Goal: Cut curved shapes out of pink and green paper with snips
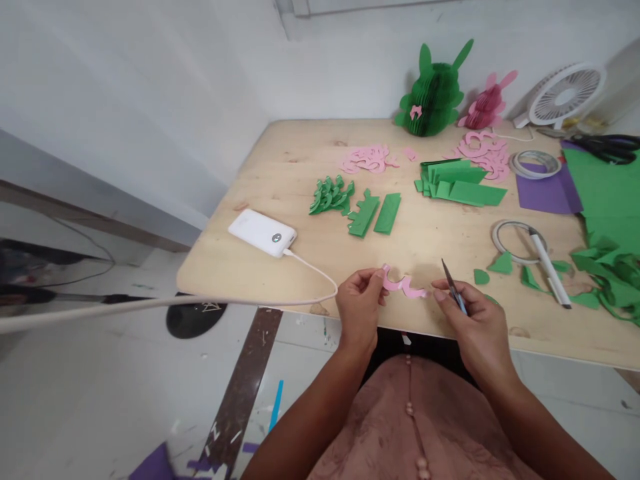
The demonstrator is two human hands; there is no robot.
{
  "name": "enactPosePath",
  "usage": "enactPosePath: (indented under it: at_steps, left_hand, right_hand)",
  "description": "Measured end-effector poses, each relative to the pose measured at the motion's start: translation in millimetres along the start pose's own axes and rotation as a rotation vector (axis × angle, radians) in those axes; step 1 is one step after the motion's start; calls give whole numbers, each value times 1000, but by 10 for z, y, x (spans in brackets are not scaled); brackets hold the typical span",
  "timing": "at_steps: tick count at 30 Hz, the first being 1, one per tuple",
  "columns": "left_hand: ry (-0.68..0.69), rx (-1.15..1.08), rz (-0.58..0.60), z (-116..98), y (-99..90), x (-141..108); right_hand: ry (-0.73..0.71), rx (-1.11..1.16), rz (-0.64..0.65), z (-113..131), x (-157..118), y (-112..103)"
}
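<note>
My left hand (359,308) pinches one end of a wavy pink paper cutout (414,291) just above the front edge of the table. My right hand (484,328) is closed around a pair of scissors (451,283), their dark pointed blades angled up and away from me. The right thumb and fingertip are at the cutout's right end; whether they touch it I cannot tell. Beyond the hands lie a folded green paper piece (387,213), another with a scalloped edge (364,216) and a heap of small green cutouts (331,195).
A white power bank (262,232) with a cable lies left. Pink cutouts (367,159), folded green strips (463,183), tape rolls (535,165), a white pen (550,268) and green scraps (613,270) are about. Behind stand green (435,100) and pink (487,107) paper rabbits and a fan (567,97).
</note>
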State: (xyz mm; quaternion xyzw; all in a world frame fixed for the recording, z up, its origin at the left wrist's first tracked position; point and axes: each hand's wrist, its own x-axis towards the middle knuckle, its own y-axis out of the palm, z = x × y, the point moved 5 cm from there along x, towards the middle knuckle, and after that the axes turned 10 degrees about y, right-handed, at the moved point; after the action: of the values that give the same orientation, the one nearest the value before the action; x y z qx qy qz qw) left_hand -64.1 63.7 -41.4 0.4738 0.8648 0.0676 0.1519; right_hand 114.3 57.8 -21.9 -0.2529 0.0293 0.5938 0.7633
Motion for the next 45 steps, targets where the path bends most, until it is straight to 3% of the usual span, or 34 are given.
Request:
enactPosePath:
  at_steps: [5,9,14,22,34,45]
  left_hand:
    - [-5,22,-37,-19,5,8]
    - [-8,3,-58,-28,8,9]
    - [-12,-41,-84,-27,17,10]
    - [61,-45,-87,-116,2,-48]
    - [-10,-209,-135,-198,-8,-169]
    - [-123,-359,-126,-230,10,-182]
  right_hand:
    - [-127,-144,148,124,-16,117]
    - [-173,-190,129,205,-32,174]
    - [-125,-79,159,242,-63,182]
    - [-28,102,435,87,-206,334]
    - [-87,42,328,140,-367,455]
    - [-196,-44,302,82,-294,539]
